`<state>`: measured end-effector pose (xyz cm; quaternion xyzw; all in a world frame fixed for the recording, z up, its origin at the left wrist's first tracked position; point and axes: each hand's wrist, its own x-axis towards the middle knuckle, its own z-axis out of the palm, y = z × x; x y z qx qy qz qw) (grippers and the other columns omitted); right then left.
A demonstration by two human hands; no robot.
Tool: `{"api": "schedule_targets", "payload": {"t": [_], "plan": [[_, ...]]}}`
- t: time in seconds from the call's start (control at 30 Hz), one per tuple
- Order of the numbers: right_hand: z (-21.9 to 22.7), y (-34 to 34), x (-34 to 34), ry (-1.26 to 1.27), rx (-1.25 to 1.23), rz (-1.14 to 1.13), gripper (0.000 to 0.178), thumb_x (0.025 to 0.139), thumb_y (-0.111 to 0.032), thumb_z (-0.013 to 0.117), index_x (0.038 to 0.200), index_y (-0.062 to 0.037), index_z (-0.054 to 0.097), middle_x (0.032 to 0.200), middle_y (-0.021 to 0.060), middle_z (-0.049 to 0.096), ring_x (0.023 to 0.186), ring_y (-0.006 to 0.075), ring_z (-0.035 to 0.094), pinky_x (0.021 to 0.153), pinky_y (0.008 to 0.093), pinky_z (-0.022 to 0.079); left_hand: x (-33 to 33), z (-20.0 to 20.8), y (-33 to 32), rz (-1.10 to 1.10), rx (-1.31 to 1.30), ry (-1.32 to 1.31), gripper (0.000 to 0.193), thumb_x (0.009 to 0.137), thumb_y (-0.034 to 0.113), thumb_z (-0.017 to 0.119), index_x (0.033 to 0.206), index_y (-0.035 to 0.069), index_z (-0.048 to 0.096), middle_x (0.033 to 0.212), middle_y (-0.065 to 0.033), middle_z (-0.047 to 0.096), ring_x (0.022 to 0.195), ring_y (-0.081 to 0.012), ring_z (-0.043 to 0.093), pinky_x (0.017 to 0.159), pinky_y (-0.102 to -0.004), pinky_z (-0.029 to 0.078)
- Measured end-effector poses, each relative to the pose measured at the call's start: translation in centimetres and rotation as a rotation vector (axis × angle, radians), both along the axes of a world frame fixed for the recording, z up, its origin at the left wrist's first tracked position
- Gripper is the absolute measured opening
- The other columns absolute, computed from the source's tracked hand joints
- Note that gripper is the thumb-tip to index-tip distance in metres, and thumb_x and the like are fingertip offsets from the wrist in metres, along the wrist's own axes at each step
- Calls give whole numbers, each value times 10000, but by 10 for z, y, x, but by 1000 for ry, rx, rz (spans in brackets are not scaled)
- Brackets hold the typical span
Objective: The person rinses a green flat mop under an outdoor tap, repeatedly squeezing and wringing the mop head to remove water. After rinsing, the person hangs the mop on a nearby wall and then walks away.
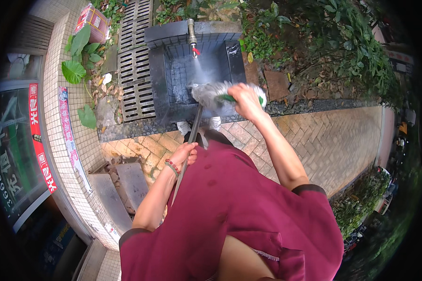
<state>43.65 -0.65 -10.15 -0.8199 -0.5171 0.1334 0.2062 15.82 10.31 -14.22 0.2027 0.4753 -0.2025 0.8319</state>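
Note:
My left hand (186, 155) is wrapped round the long metal handle (195, 122) of a mop, which slants up from my body toward the sink. At its far end the grey-white, shaggy mop head (206, 92) lies over the near side of the sink, smeared by motion. My right hand (246, 101) is closed on the right part of the mop head, and some green shows by its fingers; what the green part is I cannot tell. Beyond, a tap (192, 40) with a red lever sprays water down toward the mop head.
The dark tiled sink (160, 100) stands before my feet. A slotted drain grate (135, 70) runs along its left. Plants (309, 33) grow behind and to the right. Brick paving (323, 140) lies under me. Stone slabs (132, 182) rest by the tiled wall (75, 140) at left.

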Motion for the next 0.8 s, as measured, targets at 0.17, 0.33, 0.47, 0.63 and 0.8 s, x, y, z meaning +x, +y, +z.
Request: {"api": "schedule_targets", "payload": {"t": [0.17,0.33,0.47,0.63,0.8], "plan": [[9,127,-57,-327,239,402,33,663,-122,625,681,-149,633,734,-24,624,831,168,591,731,330,443,-30,28,11,126,-59,-48,239,945,212,488,1109,39,479,679,-6,452,491,-71,383,388,-207,290],[-30,156,-153,-391,-83,832,93,667,-210,619,592,-178,664,655,-66,637,785,141,588,727,308,423,-42,18,11,18,82,91,188,932,210,483,1009,39,495,689,6,472,520,-67,417,426,-196,317],[-46,160,-158,-355,-129,794,62,646,-204,621,604,-197,665,666,-70,633,806,138,594,742,303,424,-46,6,24,-41,42,23,108,907,151,508,840,74,470,638,15,457,503,-65,401,421,-203,304],[-26,172,-122,-463,-88,650,36,618,-178,623,596,-176,651,618,-47,608,753,136,602,709,283,417,-39,8,43,-92,103,-46,112,913,116,510,986,31,512,654,31,450,506,-50,391,413,-197,305],[-28,172,-116,-446,48,548,67,600,-192,616,561,-139,622,617,5,620,722,159,600,675,299,423,-20,9,65,-34,72,-149,105,905,76,480,990,15,470,675,12,450,502,-51,385,398,-190,292]]}}
